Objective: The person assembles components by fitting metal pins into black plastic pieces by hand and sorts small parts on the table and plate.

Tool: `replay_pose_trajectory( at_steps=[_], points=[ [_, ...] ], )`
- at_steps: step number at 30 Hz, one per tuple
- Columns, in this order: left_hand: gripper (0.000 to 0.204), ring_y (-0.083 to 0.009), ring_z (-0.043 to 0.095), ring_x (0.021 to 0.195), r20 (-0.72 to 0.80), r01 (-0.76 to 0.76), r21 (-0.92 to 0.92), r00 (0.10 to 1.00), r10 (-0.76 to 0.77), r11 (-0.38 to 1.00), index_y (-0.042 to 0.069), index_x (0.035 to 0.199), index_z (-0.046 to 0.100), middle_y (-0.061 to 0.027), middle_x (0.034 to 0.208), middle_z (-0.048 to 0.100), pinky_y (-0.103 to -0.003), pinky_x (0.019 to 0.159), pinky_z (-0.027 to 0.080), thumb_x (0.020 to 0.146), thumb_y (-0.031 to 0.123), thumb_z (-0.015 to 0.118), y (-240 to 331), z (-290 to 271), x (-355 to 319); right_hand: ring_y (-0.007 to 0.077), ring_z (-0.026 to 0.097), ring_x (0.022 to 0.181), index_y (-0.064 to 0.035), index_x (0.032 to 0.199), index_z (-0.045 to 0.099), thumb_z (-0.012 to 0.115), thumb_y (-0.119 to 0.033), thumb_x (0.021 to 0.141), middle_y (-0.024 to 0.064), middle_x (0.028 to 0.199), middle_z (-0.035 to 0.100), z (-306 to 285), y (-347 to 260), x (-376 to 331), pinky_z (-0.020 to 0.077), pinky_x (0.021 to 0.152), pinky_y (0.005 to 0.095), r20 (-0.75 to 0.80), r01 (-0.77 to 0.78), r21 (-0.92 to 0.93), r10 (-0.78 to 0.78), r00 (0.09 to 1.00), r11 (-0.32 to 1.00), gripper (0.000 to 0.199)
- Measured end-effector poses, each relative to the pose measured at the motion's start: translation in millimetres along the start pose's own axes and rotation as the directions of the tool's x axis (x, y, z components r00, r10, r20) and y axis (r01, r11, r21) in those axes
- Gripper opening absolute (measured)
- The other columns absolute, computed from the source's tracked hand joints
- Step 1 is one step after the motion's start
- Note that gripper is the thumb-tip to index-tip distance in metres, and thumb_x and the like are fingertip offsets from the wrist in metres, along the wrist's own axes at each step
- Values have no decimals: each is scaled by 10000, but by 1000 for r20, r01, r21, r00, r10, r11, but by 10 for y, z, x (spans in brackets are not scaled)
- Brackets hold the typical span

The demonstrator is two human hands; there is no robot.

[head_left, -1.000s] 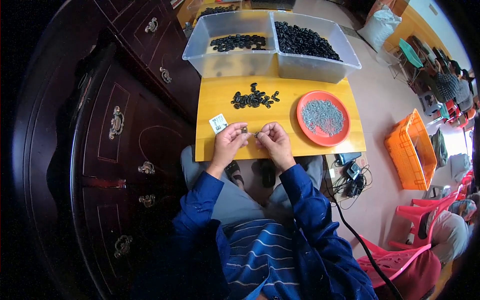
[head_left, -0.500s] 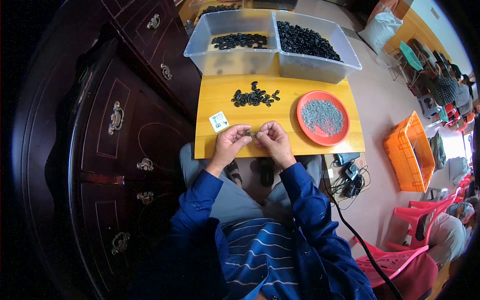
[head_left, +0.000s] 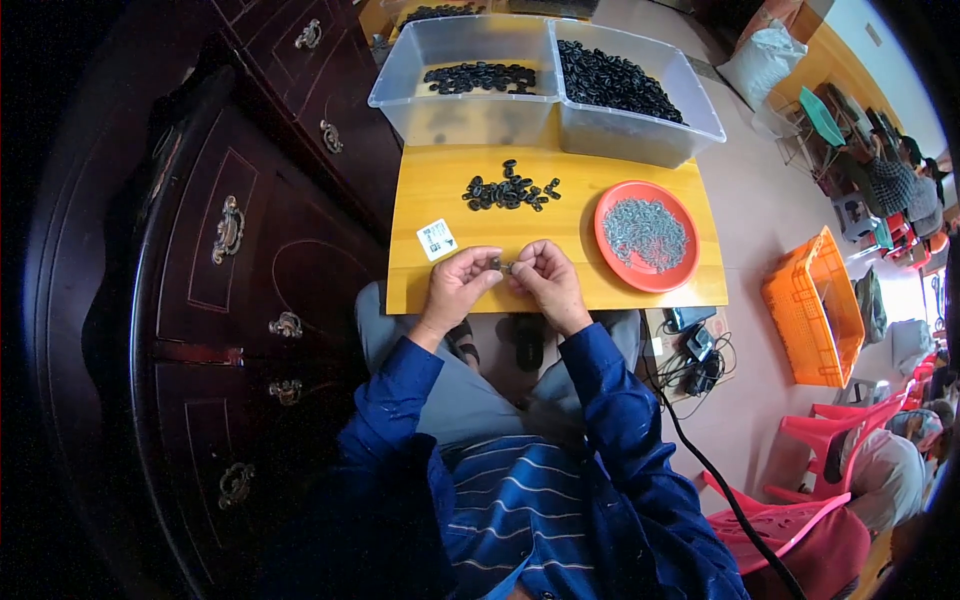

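Over the near edge of the yellow table, my left hand and my right hand meet fingertip to fingertip. The left thumb and fingers pinch a tiny dark piece, too small to make out. My right fingers are also closed in a pinch, and whatever sits in them is mostly hidden. Beyond the hands lies a loose pile of small black oval pieces. Right of them, a red plate holds a heap of small silvery metal pieces, like screws. A white printed card lies near my left hand.
Two clear plastic bins at the table's far side hold black pieces. A dark wooden cabinet stands close on the left. To the right are an orange crate, pink chairs, cables and a seated person.
Both hands keep the same pinch at nearly the same spot. The whole view has shifted very slightly; nothing on the table has visibly moved.
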State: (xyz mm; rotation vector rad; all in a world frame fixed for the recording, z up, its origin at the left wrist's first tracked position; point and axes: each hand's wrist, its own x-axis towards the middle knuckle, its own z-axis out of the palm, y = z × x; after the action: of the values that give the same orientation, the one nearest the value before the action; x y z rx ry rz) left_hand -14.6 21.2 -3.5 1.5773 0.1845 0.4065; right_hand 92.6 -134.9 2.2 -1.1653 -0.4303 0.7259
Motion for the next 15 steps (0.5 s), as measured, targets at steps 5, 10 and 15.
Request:
replay_pose_trajectory(
  at_steps=[5, 10, 15],
  points=[
    [342, -53, 604, 872, 7, 15, -16, 1000, -14, 1000, -7, 1231, 635, 9, 982, 646, -209, 832, 512, 892, -22, 679, -5, 0, -1, 78, 607, 722, -52, 987, 521, 638, -17, 940, -6, 822, 610, -3, 9, 3, 509, 651, 226, 9, 18, -3, -18, 1000, 1000, 131],
    [338, -50, 597, 859, 8, 21, -14, 1000, -21, 1000, -5, 1228, 637, 12, 973, 640, -204, 824, 509, 893, -17, 678, 11, 3, -1, 80, 605, 718, -51, 986, 521, 639, -14, 938, -5, 813, 611, 9, -4, -4, 511, 653, 228, 0, 15, 2, -15, 1000, 1000, 132],
    [340, -43, 588, 847, 17, 18, -25, 1000, -18, 1000, 1, 1226, 640, 21, 964, 630, -197, 813, 505, 889, -8, 683, 38, 11, 0, 78, 601, 713, -50, 985, 522, 636, -9, 935, -4, 808, 613, 4, -3, -6, 511, 657, 228, 0, 19, 4, -19, 1000, 1000, 130]
  ],
)
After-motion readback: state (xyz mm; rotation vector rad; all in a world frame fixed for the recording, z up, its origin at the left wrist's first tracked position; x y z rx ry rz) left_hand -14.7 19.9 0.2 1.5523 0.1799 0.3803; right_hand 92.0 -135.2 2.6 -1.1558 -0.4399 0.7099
